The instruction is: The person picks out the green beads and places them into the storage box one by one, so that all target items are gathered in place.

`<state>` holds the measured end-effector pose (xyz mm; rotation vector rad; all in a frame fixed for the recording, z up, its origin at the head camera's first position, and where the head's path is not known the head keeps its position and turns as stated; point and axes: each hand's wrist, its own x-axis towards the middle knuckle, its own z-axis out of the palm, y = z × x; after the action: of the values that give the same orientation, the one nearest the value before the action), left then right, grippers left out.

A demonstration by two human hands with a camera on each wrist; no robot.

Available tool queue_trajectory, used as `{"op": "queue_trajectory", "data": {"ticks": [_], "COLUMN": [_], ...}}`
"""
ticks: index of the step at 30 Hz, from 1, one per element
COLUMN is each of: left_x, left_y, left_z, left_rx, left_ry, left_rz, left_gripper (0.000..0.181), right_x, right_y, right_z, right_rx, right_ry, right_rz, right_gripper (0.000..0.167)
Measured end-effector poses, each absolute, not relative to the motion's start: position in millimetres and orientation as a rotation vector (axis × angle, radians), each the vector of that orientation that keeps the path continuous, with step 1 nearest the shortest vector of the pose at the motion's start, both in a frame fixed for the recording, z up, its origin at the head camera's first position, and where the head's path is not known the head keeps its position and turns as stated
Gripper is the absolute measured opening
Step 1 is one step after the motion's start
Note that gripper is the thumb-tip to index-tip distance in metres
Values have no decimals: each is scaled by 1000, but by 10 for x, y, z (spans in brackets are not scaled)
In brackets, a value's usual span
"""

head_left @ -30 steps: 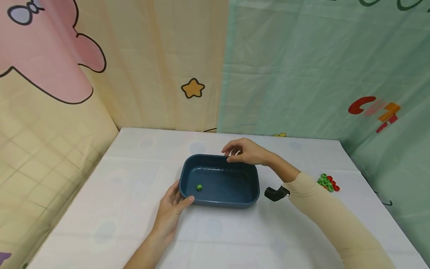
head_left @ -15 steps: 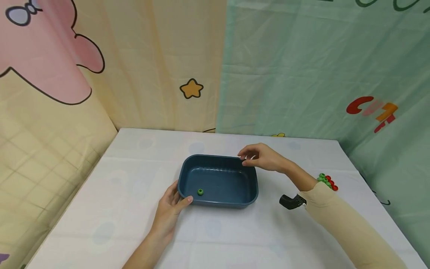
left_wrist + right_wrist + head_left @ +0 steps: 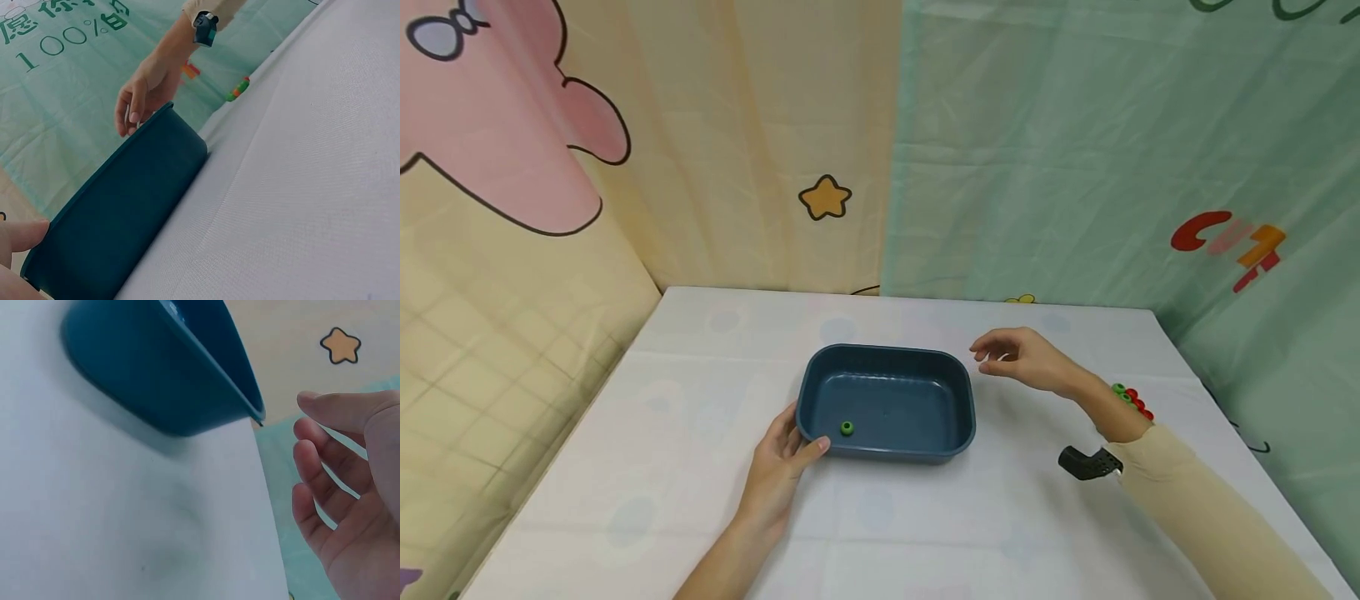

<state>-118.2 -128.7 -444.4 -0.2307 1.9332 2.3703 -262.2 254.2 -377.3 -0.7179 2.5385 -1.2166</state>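
Observation:
A dark blue rectangular tub (image 3: 895, 454) stands on the white-covered table. One green bead (image 3: 847, 428) with a hole lies inside it, near the front left. My left hand (image 3: 775, 475) grips the tub's front left corner, thumb over the rim; most of its fingers are hidden behind the wall. To the right of the tub, above the table, my right hand (image 3: 1030, 358) has loosely bent fingers and holds nothing. In the right wrist view the fingers (image 3: 319, 481) are apart from the tub's rim. Green and red beads (image 3: 1131, 398) lie in a cluster, partly covered by the right forearm.
A black wrist device (image 3: 1090, 463) sticks out from the right sleeve. Printed curtains (image 3: 1037, 150) hang behind the table and at both sides. White tablecloth (image 3: 925, 533) extends in front of the tub.
My right hand has moved right, from over the tub's back rim to beyond its right side. The green bead has shifted slightly towards the front. My left hand keeps its grip.

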Motion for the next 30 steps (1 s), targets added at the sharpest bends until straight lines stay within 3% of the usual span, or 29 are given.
{"op": "queue_trajectory", "data": {"ticks": [30], "left_x": [-1198], "left_y": [-1300], "left_z": [-4467], "left_rx": [-225], "left_ry": [1917], "left_rz": [2372], "left_gripper": [81], "right_x": [-2176], "right_y": [3550], "right_z": [-3950], "right_rx": [-441], "right_ry": [2658], "right_rz": [-1174], "right_gripper": [37]}}
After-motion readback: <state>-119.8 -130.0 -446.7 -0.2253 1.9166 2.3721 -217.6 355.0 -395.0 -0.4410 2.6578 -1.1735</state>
